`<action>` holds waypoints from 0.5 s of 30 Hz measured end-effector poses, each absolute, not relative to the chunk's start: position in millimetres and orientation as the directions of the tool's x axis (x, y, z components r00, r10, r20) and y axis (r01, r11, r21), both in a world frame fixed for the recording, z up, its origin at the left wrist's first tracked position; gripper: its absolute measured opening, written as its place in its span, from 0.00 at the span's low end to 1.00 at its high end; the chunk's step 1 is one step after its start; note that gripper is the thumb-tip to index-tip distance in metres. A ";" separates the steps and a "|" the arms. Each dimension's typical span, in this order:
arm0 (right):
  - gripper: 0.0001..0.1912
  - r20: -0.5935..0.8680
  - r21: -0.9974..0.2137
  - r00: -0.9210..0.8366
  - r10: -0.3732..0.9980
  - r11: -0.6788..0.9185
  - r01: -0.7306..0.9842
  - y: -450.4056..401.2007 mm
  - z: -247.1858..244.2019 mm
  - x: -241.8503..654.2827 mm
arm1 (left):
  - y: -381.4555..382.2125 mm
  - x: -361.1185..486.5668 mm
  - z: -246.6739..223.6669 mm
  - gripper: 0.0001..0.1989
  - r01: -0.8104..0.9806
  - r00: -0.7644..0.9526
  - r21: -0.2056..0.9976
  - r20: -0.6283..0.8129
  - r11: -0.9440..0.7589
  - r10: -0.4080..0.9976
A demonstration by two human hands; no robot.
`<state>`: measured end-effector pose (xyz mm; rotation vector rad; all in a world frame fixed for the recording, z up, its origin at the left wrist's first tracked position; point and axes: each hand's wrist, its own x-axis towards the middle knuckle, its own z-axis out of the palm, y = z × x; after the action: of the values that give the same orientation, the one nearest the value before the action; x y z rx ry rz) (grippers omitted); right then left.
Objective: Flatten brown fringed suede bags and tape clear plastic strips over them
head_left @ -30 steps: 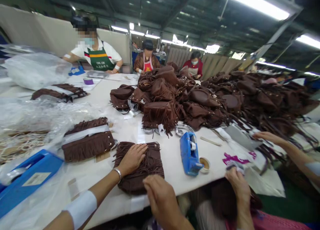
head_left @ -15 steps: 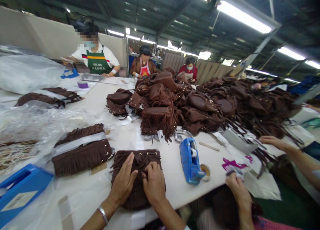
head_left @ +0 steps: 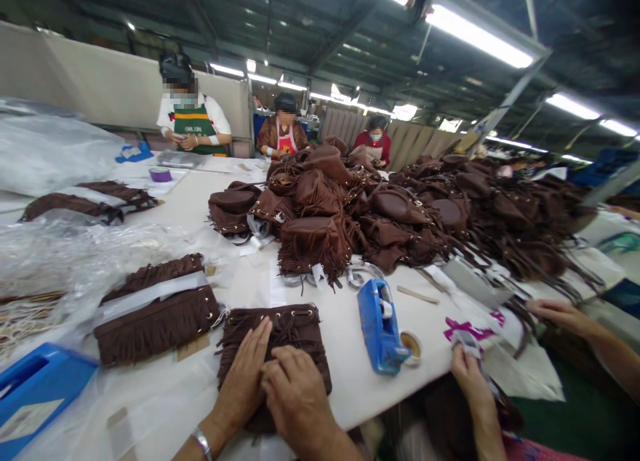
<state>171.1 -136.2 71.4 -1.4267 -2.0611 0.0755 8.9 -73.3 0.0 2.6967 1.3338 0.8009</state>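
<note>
A dark brown fringed bag (head_left: 300, 321) with gold eyelets along its top edge lies flat on the white table in front of me. My left hand (head_left: 245, 367) rests on its left half, fingers stretched out together. Against it sits my right hand (head_left: 295, 387), its fingers curled over the bag's middle; whatever is under them is hidden. To the left lies another fringed bag (head_left: 160, 324) with a pale band across it and a brown card tag beneath.
A blue tape dispenser (head_left: 380, 327) stands right of my bag, with a tape roll (head_left: 411, 344) beside it. Another blue dispenser (head_left: 40, 394) is at lower left. Brown bags (head_left: 320, 194) are heaped behind. A co-worker's hand (head_left: 467, 367) is at right; other people sit across the table.
My right hand has moved left across the bag, up against my left hand. The co-worker at far left has brought both hands together.
</note>
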 end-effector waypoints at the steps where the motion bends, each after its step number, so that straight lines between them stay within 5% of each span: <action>1: 0.17 0.434 -0.339 -0.252 0.865 0.416 0.844 -135.5 62.1 164.6 | -72.6 8.2 -3.1 0.35 0.749 0.489 0.219 0.455 -0.626 0.744; 8: 0.26 0.366 -0.247 -0.146 0.919 0.247 0.937 -131.7 16.4 182.8 | -81.1 -27.1 11.5 0.15 0.877 0.347 0.163 0.437 -0.452 0.830; 12: 0.26 0.333 -0.223 -0.165 0.928 0.248 0.943 -131.4 20.3 180.7 | -95.1 -70.3 38.3 0.10 0.965 0.178 0.098 0.431 -0.242 0.885; 15: 0.26 0.298 -0.239 -0.151 0.943 0.227 0.944 -130.5 23.6 177.6 | -107.5 -70.9 62.1 0.10 0.973 0.055 0.159 0.543 -0.167 0.838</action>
<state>177.6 -130.5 23.6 -1.7428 -2.1260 -0.0056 -70.9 -107.5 62.1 2.4479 2.1652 0.9176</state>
